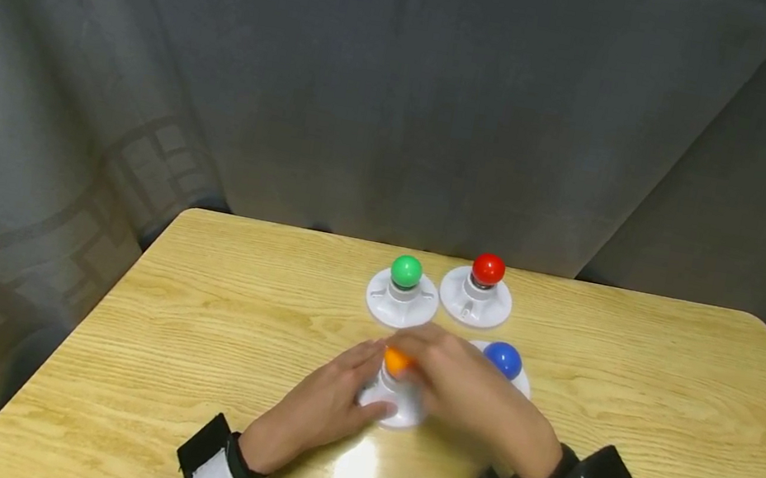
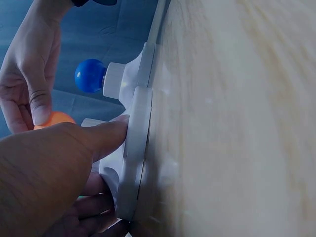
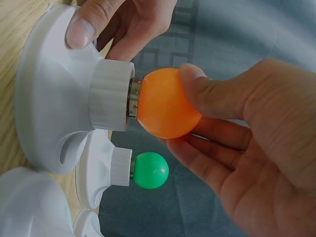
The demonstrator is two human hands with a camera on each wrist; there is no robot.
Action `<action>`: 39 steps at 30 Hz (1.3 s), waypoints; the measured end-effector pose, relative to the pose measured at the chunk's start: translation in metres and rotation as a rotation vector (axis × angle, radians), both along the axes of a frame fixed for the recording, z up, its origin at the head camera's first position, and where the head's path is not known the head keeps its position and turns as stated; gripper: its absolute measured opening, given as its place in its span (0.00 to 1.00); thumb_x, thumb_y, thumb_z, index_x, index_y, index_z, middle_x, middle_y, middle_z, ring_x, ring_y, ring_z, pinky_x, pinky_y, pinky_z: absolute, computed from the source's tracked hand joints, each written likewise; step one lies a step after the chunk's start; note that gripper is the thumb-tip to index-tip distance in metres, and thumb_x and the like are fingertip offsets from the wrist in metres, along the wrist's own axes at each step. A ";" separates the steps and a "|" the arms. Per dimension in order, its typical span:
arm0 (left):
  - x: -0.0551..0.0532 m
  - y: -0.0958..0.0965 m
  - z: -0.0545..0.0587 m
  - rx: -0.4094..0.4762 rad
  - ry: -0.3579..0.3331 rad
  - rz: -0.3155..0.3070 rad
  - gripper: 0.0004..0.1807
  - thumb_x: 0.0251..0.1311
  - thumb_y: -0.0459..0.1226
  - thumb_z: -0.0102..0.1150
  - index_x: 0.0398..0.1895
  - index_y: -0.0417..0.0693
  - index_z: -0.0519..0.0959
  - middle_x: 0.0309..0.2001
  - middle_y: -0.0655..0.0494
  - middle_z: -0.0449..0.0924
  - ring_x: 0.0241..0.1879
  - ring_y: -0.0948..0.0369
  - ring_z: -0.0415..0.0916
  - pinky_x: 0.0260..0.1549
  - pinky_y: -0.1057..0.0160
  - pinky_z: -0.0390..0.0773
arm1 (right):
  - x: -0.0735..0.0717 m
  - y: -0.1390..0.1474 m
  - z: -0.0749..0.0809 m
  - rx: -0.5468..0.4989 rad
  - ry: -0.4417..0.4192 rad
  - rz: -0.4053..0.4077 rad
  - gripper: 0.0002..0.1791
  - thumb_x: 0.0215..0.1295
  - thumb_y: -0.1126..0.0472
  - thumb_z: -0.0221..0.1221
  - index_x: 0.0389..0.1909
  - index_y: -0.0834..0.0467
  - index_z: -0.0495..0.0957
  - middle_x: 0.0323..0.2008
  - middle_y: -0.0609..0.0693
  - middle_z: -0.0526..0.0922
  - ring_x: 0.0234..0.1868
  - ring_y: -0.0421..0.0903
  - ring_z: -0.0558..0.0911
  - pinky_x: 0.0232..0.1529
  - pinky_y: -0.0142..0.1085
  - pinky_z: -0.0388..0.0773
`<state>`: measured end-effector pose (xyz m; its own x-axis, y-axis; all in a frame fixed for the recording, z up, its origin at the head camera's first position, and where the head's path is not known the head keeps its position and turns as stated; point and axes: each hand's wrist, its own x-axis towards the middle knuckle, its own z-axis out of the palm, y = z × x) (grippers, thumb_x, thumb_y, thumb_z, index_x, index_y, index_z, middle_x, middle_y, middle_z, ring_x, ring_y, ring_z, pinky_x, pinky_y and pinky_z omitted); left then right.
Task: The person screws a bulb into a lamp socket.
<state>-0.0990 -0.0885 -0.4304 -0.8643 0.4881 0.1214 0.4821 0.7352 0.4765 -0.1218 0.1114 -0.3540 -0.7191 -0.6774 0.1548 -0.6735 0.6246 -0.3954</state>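
An orange light bulb stands in a round white lamp holder, with a strip of its metal cap showing above the socket collar. My right hand pinches the bulb between thumb and fingers. On the holder's left side, my left hand grips the flared base, its thumb along the near edge. In the left wrist view that hand covers much of the holder and bulb. Behind the right hand, a blue bulb sits in another white holder, partly hidden in the head view.
Farther back stand a green bulb and a red bulb, each upright in its own white holder. All are on a wood-grain table whose back edge meets a dark grey curtain. Both wrists wear strapped cameras.
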 end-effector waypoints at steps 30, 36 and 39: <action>0.000 0.000 -0.001 -0.008 0.033 -0.002 0.34 0.59 0.52 0.63 0.67 0.50 0.70 0.70 0.45 0.67 0.70 0.51 0.65 0.66 0.52 0.71 | 0.001 -0.017 -0.014 0.003 0.174 -0.278 0.18 0.62 0.43 0.62 0.31 0.55 0.78 0.23 0.43 0.70 0.21 0.36 0.67 0.20 0.24 0.65; -0.001 0.000 -0.002 -0.010 0.038 0.002 0.36 0.59 0.52 0.63 0.68 0.46 0.69 0.70 0.46 0.67 0.70 0.52 0.65 0.66 0.53 0.70 | 0.000 -0.021 -0.017 0.027 0.198 -0.330 0.21 0.62 0.40 0.61 0.35 0.55 0.81 0.23 0.44 0.72 0.20 0.37 0.66 0.19 0.25 0.63; -0.002 0.000 -0.003 -0.009 0.047 -0.001 0.36 0.58 0.52 0.64 0.68 0.45 0.69 0.69 0.46 0.67 0.70 0.51 0.65 0.66 0.53 0.70 | -0.001 -0.021 -0.018 0.046 0.215 -0.337 0.21 0.62 0.39 0.61 0.36 0.54 0.81 0.23 0.44 0.72 0.20 0.37 0.65 0.19 0.26 0.62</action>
